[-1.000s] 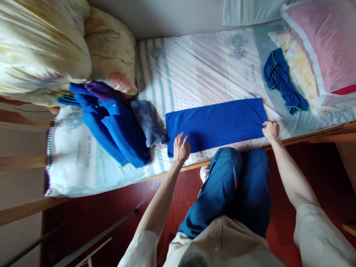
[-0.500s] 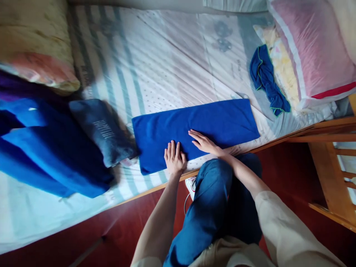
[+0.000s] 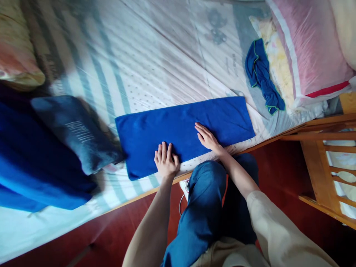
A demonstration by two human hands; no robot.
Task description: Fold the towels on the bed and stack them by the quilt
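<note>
Blue towel (image 3: 183,129), folded into a long strip, lies flat along the near edge of the bed (image 3: 155,66), with both hands resting on it.

Well off to the left of the left hand sits a heap of blue fabric (image 3: 33,167), blurred, with a dark grey-blue folded cloth bearing white lettering (image 3: 75,131) leaning on it, its near corner just beside the towel's left end.

Left hand (image 3: 165,161) lies palm down, fingers straight and together, on the strip's near edge, gripping nothing. Just to its right, the right hand (image 3: 207,138) also lies flat and open on the towel, fingers pointing up and left toward the strip's middle, holding nothing.

Beyond the right hand and further right, a crumpled dark blue cloth with green trim (image 3: 263,78) lies well apart from the towel, beside a pink pillow (image 3: 308,44). Below the right hand are the person's blue-trousered legs (image 3: 205,207), and far right a wooden frame (image 3: 319,163).
</note>
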